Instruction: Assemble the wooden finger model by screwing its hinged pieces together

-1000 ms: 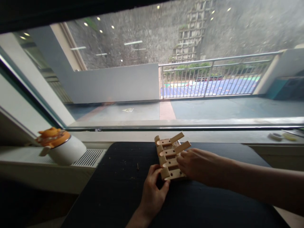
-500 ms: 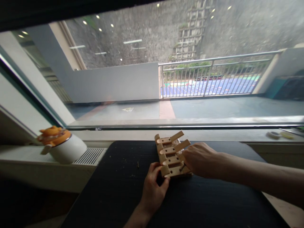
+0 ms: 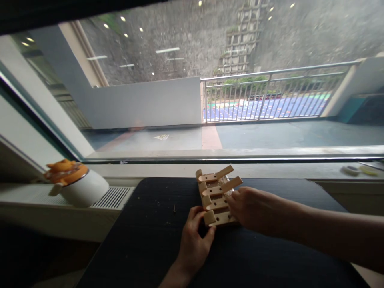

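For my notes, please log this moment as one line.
left hand: holding slatted wooden frame's near-left corner; right hand: at its right side, grip hidden; thin pin: on black table

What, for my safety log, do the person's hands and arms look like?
The left hand and right hand are bare, without gloves. No sleeve, watch or bracelet shows on the visible right forearm or left wrist.

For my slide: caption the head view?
Left hand gripping a wooden frame on a black table, right hand at its side.
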{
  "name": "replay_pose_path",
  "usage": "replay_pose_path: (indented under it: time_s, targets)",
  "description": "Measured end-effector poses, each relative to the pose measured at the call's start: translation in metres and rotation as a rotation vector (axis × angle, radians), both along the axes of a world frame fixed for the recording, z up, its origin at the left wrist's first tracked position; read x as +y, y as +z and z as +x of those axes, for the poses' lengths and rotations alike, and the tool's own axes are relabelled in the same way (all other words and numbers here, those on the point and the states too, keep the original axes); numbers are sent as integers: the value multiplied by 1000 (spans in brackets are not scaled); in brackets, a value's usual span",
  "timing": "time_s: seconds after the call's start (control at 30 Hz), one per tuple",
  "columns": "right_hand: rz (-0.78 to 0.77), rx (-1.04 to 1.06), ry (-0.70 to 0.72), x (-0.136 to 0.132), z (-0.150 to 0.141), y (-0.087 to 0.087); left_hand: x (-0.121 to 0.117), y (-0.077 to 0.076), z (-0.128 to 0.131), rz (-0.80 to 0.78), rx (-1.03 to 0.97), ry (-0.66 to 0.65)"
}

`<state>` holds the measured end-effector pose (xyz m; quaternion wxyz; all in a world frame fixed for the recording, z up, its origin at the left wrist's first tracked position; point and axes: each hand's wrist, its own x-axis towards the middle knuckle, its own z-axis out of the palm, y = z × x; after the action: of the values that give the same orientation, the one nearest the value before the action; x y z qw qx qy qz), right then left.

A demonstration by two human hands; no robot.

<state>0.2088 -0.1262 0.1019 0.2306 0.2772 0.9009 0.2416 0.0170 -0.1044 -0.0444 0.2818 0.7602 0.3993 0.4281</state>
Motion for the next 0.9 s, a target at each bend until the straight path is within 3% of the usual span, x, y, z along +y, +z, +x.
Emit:
replay_pose_path:
  time_s: [0.2, 0.37, 0.47, 0.6, 0.67, 0.8, 0.9]
  targets:
    - [-253, 144, -365, 8, -8, 7, 1, 0, 2, -2, -4, 4]
    - [-290, 260, -577, 18, -2, 22, 1, 2, 2, 12, -19, 3]
    - [-279, 297, -624, 16, -2, 28, 1, 3, 1, 10, -16, 0]
    - [-224, 289, -568, 5, -11, 25, 1, 4, 1, 9, -16, 5]
    - [-187, 252, -448, 0, -14, 19, 0, 4, 1, 9, -16, 2]
    - [-18, 116, -69, -4, -8, 7, 0, 5, 1, 13, -23, -3]
    - [-13, 88, -20, -1, -2, 3, 0, 4, 1, 23, -24, 9]
